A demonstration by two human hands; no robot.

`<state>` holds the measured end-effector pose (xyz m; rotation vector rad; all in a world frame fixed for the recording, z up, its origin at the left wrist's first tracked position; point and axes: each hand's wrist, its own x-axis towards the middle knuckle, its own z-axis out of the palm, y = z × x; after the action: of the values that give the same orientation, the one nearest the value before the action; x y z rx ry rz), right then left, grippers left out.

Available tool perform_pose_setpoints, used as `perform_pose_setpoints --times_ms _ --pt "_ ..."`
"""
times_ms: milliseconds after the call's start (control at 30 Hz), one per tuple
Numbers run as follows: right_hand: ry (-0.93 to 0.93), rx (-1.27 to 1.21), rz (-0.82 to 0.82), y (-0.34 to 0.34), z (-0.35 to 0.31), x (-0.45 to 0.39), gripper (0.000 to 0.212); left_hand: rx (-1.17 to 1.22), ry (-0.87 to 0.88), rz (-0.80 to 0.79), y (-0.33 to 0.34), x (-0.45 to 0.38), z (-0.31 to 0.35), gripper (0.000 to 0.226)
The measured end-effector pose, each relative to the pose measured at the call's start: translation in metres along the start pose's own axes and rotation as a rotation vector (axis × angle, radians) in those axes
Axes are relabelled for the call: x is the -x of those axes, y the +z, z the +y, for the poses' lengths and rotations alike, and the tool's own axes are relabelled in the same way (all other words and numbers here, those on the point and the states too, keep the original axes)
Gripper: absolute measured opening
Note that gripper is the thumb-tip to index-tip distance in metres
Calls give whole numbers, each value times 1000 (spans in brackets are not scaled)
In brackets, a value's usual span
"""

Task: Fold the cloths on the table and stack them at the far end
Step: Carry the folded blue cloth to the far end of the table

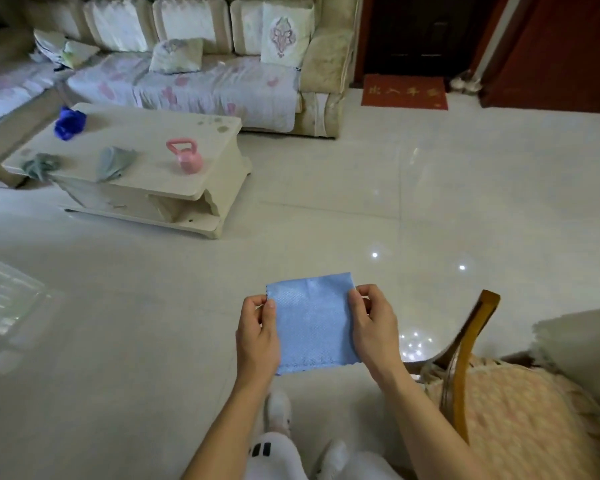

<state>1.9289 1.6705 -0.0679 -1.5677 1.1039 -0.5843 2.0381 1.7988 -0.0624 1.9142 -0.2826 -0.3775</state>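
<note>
A light blue cloth hangs folded in the air in front of me, above the floor. My left hand pinches its left edge and my right hand pinches its right edge. Far off at the upper left stands a cream coffee table. On it lie a crumpled dark blue cloth, a crumpled grey-green cloth at the near left edge and another grey cloth beside it.
A pink kettlebell stands on the table. A sofa with cushions runs behind it. A wooden chair with a patterned cushion is at my right. A red doormat lies by the dark door.
</note>
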Motion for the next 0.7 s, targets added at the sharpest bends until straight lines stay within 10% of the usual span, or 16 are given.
perform_pose_setpoints --times_ms 700 --pt "104 -40 312 18 -63 -239 18 15 73 -323 139 -254 89 15"
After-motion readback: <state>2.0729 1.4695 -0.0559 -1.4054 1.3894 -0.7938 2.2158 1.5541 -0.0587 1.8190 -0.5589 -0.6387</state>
